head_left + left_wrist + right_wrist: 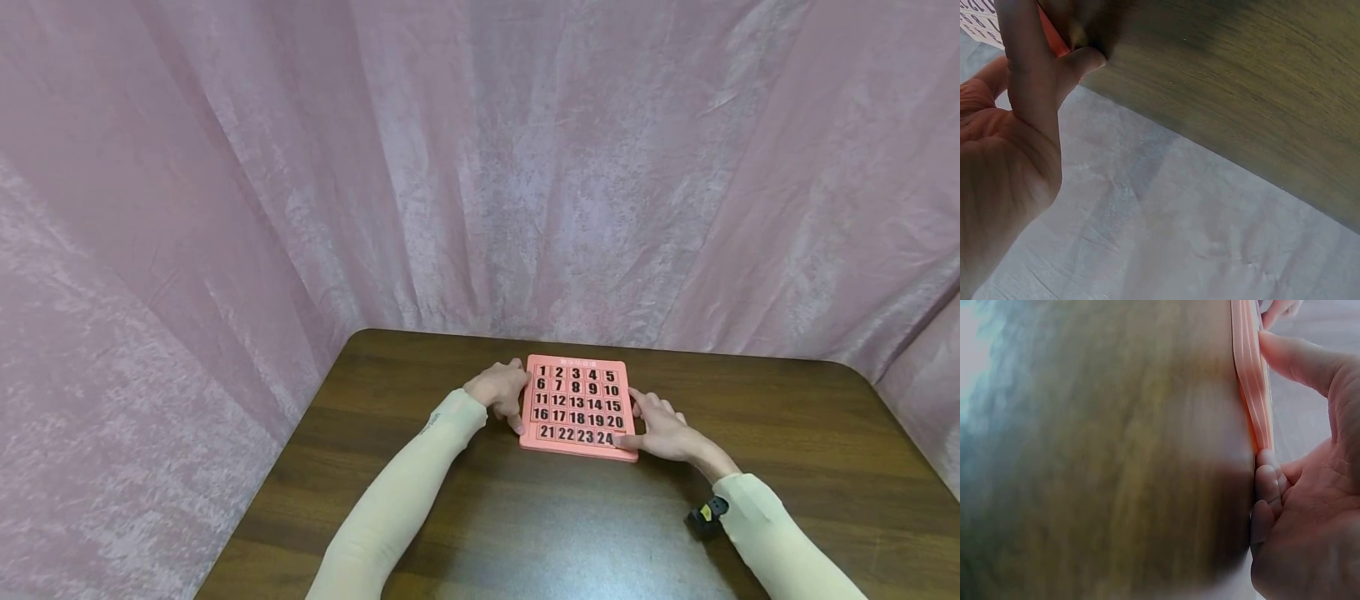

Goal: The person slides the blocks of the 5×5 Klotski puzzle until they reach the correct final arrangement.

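Note:
A pink number slide puzzle (pixel 576 402) lies flat on the table, its tiles reading 1 to 24 in rows. The bottom row stands slightly right of the rows above. At the puzzle's left edge, my left hand (pixel 501 392) grips the frame, thumb by the lower left corner and fingers higher up. My right hand (pixel 666 432) holds the opposite edge; its thumb lies over the lower right corner beside tile 24, hiding that spot. In the right wrist view, the fingers (pixel 1266 481) curl against the side of the puzzle (pixel 1250 369).
The dark brown wooden table (pixel 420 500) has rounded far corners. Pink velvety curtains (pixel 480 167) hang behind it and along its sides. A small black device (pixel 707 517) is attached at the right wrist, over a pale sleeve (pixel 780 533).

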### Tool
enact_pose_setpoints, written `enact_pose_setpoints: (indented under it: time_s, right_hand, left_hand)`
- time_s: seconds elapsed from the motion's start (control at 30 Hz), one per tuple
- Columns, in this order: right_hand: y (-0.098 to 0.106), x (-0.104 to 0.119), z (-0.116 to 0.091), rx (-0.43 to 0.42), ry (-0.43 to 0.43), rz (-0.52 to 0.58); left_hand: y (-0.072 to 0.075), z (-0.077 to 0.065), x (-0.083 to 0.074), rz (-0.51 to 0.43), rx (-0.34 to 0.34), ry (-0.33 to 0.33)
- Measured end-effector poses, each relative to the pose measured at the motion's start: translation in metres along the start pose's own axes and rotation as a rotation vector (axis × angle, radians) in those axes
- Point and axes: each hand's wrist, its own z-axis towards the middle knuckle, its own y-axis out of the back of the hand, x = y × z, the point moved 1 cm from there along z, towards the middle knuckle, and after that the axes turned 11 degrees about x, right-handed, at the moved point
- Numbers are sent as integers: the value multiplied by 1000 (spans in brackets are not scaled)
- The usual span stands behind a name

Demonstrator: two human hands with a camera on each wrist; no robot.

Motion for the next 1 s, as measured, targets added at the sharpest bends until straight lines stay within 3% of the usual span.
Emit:
enact_pose_setpoints:
  time_s: [0.47,0.77,1.0]
  right_hand:
    - [-2,1,2,-19,-14,-26]
    - [0,17,-6,-22,-27,-58]
    - [-5,15,-3,-72,-14,-107]
  left_hand:
    - [0,0,1,-22,2,5]
    - [-1,-1,0,12,0,0]
    - [-1,-1,1,15,0,-1]
